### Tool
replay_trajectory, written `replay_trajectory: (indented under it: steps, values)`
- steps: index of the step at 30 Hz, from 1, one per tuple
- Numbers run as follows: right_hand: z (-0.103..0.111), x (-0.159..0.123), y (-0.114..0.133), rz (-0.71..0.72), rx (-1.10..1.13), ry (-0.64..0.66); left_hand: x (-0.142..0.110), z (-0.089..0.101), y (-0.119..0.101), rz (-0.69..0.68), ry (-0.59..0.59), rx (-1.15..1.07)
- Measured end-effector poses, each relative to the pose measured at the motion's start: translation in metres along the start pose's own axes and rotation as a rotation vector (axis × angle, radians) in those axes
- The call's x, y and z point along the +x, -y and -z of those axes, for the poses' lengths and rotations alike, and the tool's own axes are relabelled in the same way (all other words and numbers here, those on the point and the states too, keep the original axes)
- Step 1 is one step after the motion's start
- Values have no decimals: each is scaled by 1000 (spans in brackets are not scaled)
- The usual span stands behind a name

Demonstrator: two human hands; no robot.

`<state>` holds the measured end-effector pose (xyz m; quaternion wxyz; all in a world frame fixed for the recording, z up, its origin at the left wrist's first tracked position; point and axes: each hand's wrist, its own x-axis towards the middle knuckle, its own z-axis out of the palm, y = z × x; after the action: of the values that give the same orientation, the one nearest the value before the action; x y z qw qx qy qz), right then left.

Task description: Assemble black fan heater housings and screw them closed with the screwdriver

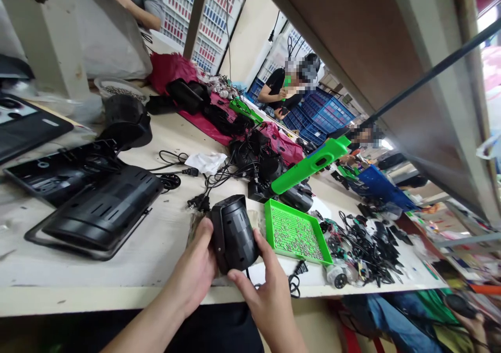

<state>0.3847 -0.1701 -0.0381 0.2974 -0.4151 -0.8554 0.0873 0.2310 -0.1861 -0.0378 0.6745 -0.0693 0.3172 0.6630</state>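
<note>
A black cylindrical housing with a flat bracket (237, 235) is held between my two hands near the table's front edge. My left hand (198, 264) grips its left side, thumb along the bracket; the other fingers are mostly hidden. On the right, my right hand (266, 285) curves around the lower side, with thumb and forefinger against the black shell. Just right of the housing lies a shallow green tray (270, 233) filled with small metal screws. Above that tray a green tool (309, 165), shaped like an electric screwdriver, slants up to the right.
A larger black housing with a wire stand (105, 207) lies at left, beside a black panel (58, 168). Cords with plugs (199, 202) lie behind my hands. Piled wired parts (364, 243) cover the right side. Another person (287, 89) works across the table.
</note>
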Motion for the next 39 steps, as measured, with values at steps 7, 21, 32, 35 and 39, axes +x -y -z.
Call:
replay_trajectory:
  steps: [7, 21, 32, 35, 39]
  values:
    - [2, -1, 4, 3, -28, -24, -7, -7, -1, 40, -37, 69]
    - [-3, -5, -2, 48, -30, -53, -7, 0, 16, -233, 28, 377]
    - [-3, -2, 0, 44, -9, -42, -6, -9, 15, -275, -36, 367]
    - [-3, -4, 3, 54, -30, -42, -8, -11, 16, -279, -52, 369]
    - [-8, -9, 6, 66, -66, -80, -8, -12, 18, -278, -66, 399]
